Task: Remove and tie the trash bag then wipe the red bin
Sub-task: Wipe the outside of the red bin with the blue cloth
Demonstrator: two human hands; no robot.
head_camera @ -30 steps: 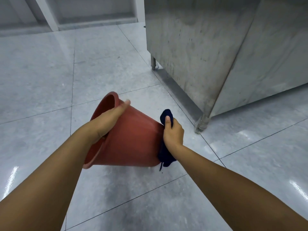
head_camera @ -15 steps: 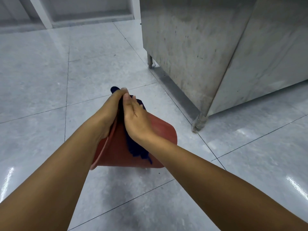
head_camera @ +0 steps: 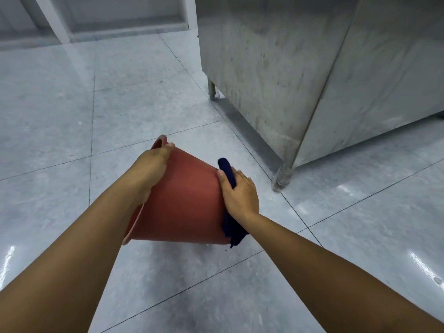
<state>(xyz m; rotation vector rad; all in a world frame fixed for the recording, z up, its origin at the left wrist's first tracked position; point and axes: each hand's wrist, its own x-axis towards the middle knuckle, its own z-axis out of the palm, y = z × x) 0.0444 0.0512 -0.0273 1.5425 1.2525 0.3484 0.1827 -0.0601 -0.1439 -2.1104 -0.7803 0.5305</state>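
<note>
Bracing the sideways red plastic bin [head_camera: 185, 205], the left hand [head_camera: 153, 169] clamps its grip on the rim so the right hand [head_camera: 240, 195], clutching a dark-blue cloth [head_camera: 228, 171], can wipe the base.

Glossy grey tiled floor [head_camera: 60, 116]; steel cabinet [head_camera: 276, 68] stands on short legs.

The bin [head_camera: 182, 203] lies tipped sideways between our hands, mouth leftward. Our left hand [head_camera: 151, 169] holds its rim; our right hand [head_camera: 240, 193] holds a cloth [head_camera: 227, 171] against its base. Behind, to the right, stands a cabinet [head_camera: 276, 68], its leg [head_camera: 281, 181] near the cloth.
</note>
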